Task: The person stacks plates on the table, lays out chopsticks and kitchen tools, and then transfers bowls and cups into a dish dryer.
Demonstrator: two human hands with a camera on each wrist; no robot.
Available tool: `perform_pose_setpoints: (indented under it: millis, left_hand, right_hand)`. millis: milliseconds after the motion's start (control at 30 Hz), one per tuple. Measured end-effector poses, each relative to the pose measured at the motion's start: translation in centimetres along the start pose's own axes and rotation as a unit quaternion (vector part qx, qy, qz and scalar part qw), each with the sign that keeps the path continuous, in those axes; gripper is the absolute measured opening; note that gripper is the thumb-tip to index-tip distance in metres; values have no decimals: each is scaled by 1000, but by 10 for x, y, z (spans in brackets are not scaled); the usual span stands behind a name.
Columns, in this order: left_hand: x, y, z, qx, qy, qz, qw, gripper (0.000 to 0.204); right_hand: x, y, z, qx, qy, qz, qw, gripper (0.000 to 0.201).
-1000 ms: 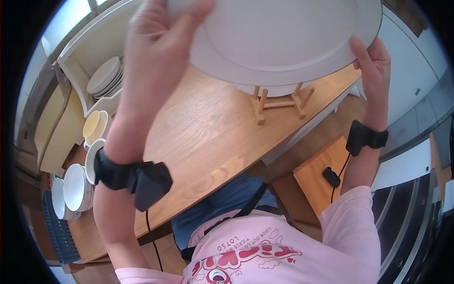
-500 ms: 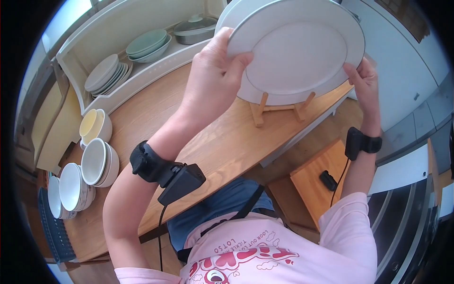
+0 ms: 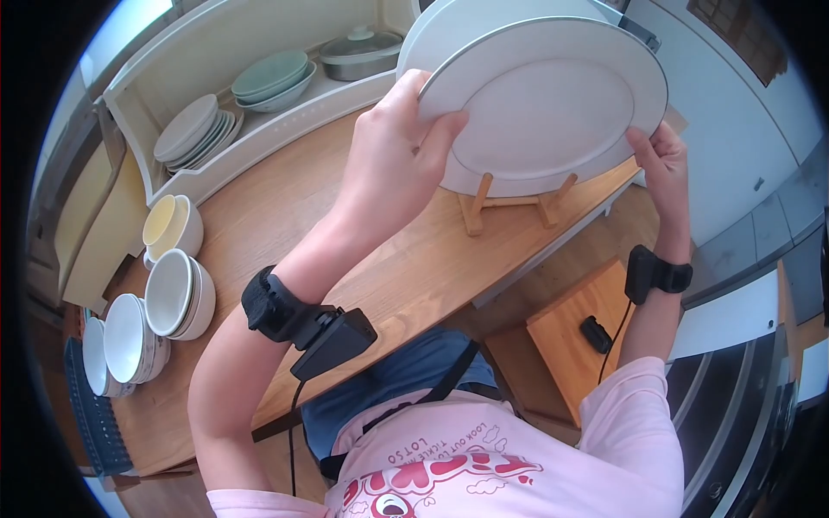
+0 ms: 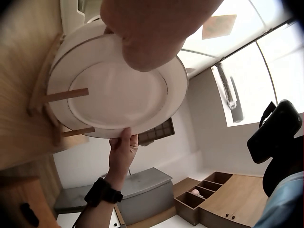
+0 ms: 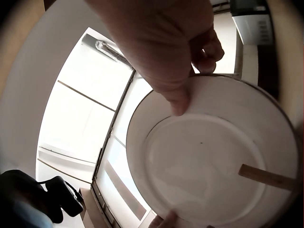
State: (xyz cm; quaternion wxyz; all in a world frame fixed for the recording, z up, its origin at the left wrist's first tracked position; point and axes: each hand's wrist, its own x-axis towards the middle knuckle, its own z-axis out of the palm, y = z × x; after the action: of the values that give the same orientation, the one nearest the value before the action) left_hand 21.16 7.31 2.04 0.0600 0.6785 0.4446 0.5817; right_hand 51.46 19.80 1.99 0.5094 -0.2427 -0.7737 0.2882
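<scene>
A large white oval plate (image 3: pixel 544 108) with a thin dark rim stands tilted back in a small wooden plate stand (image 3: pixel 474 213). My left hand (image 3: pixel 399 151) grips its left edge, thumb on the front face. At the opposite edge my right hand (image 3: pixel 665 164) pinches the rim, its thumb also in front. Another white plate (image 3: pixel 425 39) stands behind, partly hidden. In the left wrist view two wooden prongs (image 4: pixel 66 94) cross in front of the plate's lower part. One prong (image 5: pixel 266 176) shows over the plate in the right wrist view.
Stacked white bowls (image 3: pixel 170 293) and a yellow bowl (image 3: pixel 160 221) line the wooden counter's (image 3: pixel 285 207) left side. Behind, a white shelf (image 3: pixel 259 148) holds stacked plates (image 3: pixel 187 129), green bowls (image 3: pixel 269 76) and a lidded pot (image 3: pixel 361 52). A blue basket (image 3: pixel 91 414) sits at the far left.
Both hands have brought the plate down and away from the body into the wooden stand, in front of the other plate. In the last half second the hands have barely moved.
</scene>
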Motion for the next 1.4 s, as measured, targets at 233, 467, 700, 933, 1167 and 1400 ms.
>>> perform_pose_setpoints:
  millis: [233, 467, 700, 933, 1167, 1400]
  left_hand:
    - [-2, 2, 0, -12, -10, -32, 999, 18]
    - [-3, -1, -3, -18, -19, -37, 999, 20]
    - [-8, 0, -13, -46, -52, -49, 996, 25]
    - [-4, -6, -9, -57, -33, -54, 996, 26]
    - [3, -1, -5, -3, 24, -3, 1000, 25]
    - [4, -1, -6, -23, 4, -41, 999, 26]
  right_hand:
    - [2, 8, -4, 12, 4, -13, 1000, 31]
    - [7, 3, 1, 22, 2, -26, 999, 32]
    - [9, -6, 7, -7, 24, -74, 997, 33]
    - [15, -5, 12, -2, 32, -72, 997, 32]
    - [12, -3, 13, -14, 65, -69, 995, 31]
    - [13, -1, 16, 2, 75, -58, 996, 29]
